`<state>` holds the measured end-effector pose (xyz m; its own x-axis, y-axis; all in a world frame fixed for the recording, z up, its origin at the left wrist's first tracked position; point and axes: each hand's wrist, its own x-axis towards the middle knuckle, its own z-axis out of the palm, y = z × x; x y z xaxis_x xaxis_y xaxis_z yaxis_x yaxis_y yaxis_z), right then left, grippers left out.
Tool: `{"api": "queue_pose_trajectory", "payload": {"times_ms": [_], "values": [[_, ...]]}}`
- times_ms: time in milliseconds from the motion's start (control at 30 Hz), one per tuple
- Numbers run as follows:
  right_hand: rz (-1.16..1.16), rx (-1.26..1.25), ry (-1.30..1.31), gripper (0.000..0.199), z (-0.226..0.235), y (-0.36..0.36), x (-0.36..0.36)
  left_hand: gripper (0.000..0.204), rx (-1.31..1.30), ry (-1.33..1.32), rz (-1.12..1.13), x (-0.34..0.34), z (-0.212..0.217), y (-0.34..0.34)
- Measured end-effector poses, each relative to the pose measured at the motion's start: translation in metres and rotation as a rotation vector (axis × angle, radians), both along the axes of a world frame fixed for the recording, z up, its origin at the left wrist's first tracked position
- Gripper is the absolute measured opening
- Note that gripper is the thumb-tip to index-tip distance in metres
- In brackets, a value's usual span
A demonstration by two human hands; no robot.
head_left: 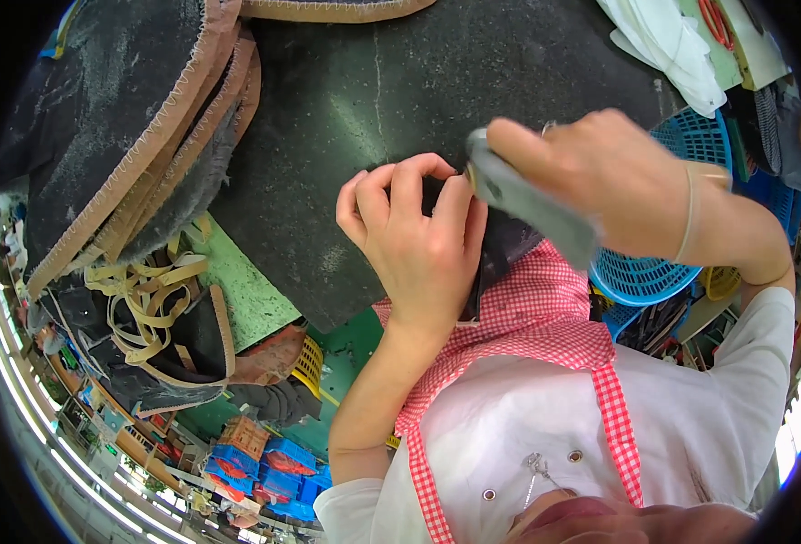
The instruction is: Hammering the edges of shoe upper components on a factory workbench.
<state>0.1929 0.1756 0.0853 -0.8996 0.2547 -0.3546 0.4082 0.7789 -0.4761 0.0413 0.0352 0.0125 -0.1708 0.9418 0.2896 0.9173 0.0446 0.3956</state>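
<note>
My left hand [414,231] rests on the near edge of the dark slab. Its fingers are curled and pinch a dark piece of material [514,238], which hangs over the edge toward my apron. My right hand [591,168] is closed round a grey tool [532,204], raised just right of my left fingertips. Motion smears the tool; it is broad and looks like a hammer, but I cannot make out its exact shape. What lies between the left fingertips is mostly hidden.
Dark pieces with tan zigzag-stitched edging [160,136] are stacked at the left. Below them lie tan strips [151,299] in a tangle. Blue plastic baskets [640,267] stand at the right, near a white cloth [668,54] and red-handled scissors [716,23]. My red checked apron [545,308] touches the worktop edge.
</note>
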Motion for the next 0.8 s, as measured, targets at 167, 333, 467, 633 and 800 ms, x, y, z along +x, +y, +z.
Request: {"api": "queue_pose_trajectory", "payload": {"times_ms": [167,333,467,633,800], "values": [[-0.106,0.041,0.212,0.023,-0.017,0.003,0.004,0.031,0.039,-0.041,0.022,-0.001,-0.019,-0.002],[-0.104,0.179,0.392,0.025,-0.008,0.01,0.002,0.046,0.002,-0.046,0.047,-0.005,-0.017,0.009],[-0.161,-0.014,0.185,0.023,-0.016,0.002,0.001,0.053,0.087,-0.017,0.072,-0.014,-0.012,0.007],[-0.534,0.213,0.47,0.026,-0.037,0.038,0.033,0.041,0.046,-0.324,-0.361,-0.015,-0.009,0.018],[-0.627,0.28,0.464,0.028,-0.072,0.05,0.041,0.031,-0.223,-0.675,-0.368,-0.047,0.077,0.012]]}}
